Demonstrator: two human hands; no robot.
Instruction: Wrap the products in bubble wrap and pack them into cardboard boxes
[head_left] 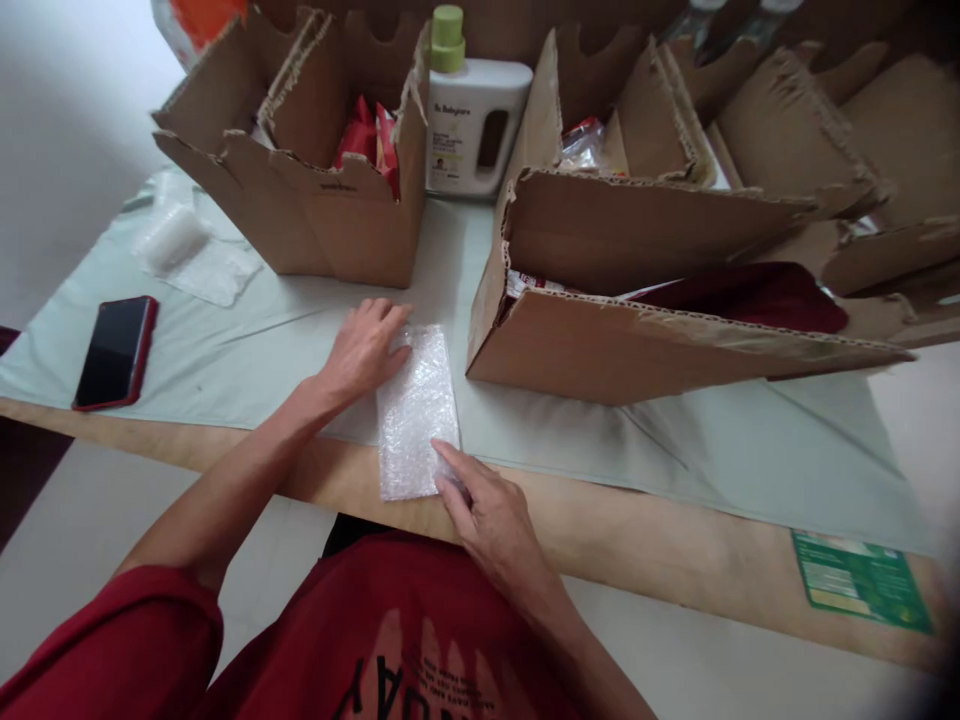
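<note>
Head view: bubble-wrap piece [416,410] is laid flat near the front edge of the counter [637,530], maybe only tidying left. Left hand [364,345]: fingers spread, nothing gripped; right hand [491,510]: fingers parted, pinch can't be told.

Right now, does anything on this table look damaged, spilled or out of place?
Yes: the left box and the long front box have ragged rims, as if roughly cut or torn. Beyond the phone, a translucent wrap roll lies loose, partly unrolled. I see no spill; the clear sheet lies flat.
</note>
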